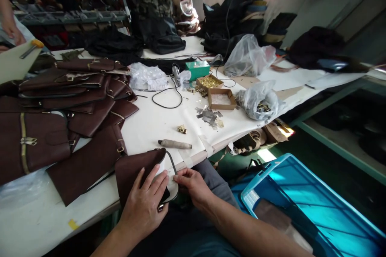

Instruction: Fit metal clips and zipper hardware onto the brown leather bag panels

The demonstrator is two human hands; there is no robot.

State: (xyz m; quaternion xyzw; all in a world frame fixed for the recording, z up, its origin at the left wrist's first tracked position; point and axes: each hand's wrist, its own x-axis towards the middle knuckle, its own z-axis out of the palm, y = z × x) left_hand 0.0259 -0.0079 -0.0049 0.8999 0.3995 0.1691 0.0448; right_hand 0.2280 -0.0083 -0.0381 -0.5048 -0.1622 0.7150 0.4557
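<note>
A dark brown leather piece with a pale inner side and a black edge lies at the table's front edge. My left hand rests on it, fingers spread, with the thumb side near a small metal fitting. My right hand pinches the piece's rounded pale edge between thumb and fingers. Just beyond the piece lies a wrapped, tapered tool. Farther back is a small gold metal clasp.
Brown leather bags are piled at the left. Metal plates, a cardboard tray and plastic bags stand mid-table. A blue crate is at lower right. Other people are across the table and at far left.
</note>
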